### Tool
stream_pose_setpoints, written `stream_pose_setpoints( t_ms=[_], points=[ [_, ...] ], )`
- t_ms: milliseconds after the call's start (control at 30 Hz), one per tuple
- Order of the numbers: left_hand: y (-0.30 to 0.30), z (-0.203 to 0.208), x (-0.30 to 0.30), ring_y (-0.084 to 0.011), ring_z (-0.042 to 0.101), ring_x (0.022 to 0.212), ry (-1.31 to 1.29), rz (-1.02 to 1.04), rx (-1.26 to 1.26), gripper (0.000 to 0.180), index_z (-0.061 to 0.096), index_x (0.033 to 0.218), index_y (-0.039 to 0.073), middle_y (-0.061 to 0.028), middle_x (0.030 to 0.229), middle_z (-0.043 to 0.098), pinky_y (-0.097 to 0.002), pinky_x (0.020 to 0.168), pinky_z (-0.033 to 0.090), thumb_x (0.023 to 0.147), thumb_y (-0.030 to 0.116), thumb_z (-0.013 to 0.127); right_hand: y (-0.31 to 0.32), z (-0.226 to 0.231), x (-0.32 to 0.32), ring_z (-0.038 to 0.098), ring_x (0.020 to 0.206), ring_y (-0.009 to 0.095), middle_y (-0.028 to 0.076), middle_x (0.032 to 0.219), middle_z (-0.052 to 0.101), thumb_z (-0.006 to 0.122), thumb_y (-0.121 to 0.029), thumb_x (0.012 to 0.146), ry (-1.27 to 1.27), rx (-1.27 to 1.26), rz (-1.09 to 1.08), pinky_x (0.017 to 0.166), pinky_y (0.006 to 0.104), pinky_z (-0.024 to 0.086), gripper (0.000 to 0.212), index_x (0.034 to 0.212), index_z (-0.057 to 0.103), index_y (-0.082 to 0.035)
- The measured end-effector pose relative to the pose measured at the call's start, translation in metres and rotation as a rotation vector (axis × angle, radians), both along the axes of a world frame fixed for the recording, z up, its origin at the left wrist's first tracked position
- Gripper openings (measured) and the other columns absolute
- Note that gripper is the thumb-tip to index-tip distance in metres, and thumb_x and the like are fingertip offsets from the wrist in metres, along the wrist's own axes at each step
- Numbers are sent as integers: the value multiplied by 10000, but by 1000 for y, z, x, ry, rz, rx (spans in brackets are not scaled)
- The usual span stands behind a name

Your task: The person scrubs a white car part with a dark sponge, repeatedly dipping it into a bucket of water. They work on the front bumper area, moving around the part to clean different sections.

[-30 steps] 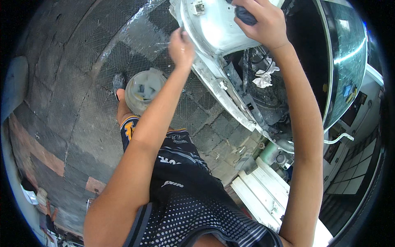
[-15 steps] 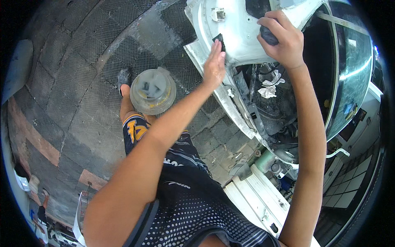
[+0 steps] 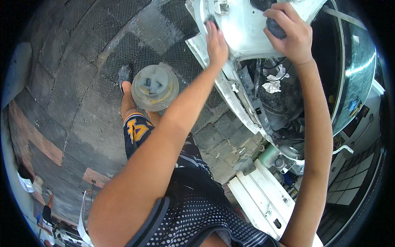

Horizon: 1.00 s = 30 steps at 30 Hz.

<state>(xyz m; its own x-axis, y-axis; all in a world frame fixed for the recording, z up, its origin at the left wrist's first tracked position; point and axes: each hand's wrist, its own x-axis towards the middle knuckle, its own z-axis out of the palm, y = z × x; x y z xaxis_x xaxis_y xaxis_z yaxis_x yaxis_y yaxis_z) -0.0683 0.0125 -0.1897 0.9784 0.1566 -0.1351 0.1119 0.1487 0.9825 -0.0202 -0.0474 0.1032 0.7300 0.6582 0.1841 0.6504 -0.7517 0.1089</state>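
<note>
My left hand [image 3: 217, 46] lies with straight fingers against a small dark piece of sandpaper [image 3: 211, 20], pressing it on the left side of a white car body panel [image 3: 242, 39]. The hand is slightly blurred. In my right hand [image 3: 293, 36], curled fingers hold a dark grey, rounded sponge [image 3: 275, 29] against the right part of the same panel. The sponge's far side is hidden by the fingers. A round, clear bucket [image 3: 155, 101] of cloudy water with dark pieces in it stands on the floor to the left of my left forearm.
Below the panel an opened car body cavity [image 3: 284, 105] holds crumpled white paper [image 3: 271, 85]. Car window glass [image 3: 356, 74] is at the right. A long white part [image 3: 259, 193] and a green cylinder [image 3: 269, 155] lie lower right. Another person [image 3: 46, 218] is at far lower left.
My left hand has slid up and to the left along the panel with the sandpaper. My right hand keeps nearly the same place on the panel, while the whole view has shifted slightly.
</note>
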Motion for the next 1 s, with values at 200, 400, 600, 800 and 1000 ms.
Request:
stream_pose_setpoints(
  t_ms=[200, 400, 600, 800, 1000],
  points=[
    [-25, 10, -51, -414, 523, 1387, 134, 269, 68, 527, 425, 1533, -47, -292, 1514, 495, -415, 1155, 424, 1106, 261, 438, 19, -3, 6, 687, 778, 279, 53, 972, 669, 746, -115, 698, -26, 0, 26, 633, 383, 541, 257, 943, 667, -117],
    [25, 5, -92, -232, 710, 833, 543, -237, -161, 312, 716, 1057, -59, -142, 924, 720, -385, 673, 549, 1078, 171, 507, 16, 0, 1, 693, 811, 276, 54, 989, 665, 761, -132, 705, -12, -51, 16, 660, 380, 556, 279, 971, 677, -121],
    [230, 5, -66, -247, 641, 1091, 661, -52, -652, 322, 606, 1261, 54, -102, 1248, 654, -453, 806, 586, 1073, 308, 544, -5, -5, 0, 712, 890, 231, 0, 1073, 605, 788, -216, 785, -65, -92, 24, 692, 377, 592, 333, 1060, 603, -178],
    [495, 57, -48, -182, 659, 1059, 687, -37, -368, 438, 685, 1184, 77, -48, 1142, 717, -398, 839, 563, 1028, 484, 638, 12, -61, -29, 694, 985, 313, 88, 1093, 648, 772, -252, 807, 53, 286, -417, 816, 448, 573, 341, 1117, 669, -154],
    [696, 32, -85, -187, 650, 849, 725, -22, 249, 617, 522, 1394, -12, -87, 1051, 682, -331, 576, 507, 903, 219, 817, 97, -208, -189, 674, 1071, 246, 140, 1161, 721, 750, -189, 818, 610, 1047, -1140, 947, 390, 526, 514, 1296, 643, -32]
  ],
)
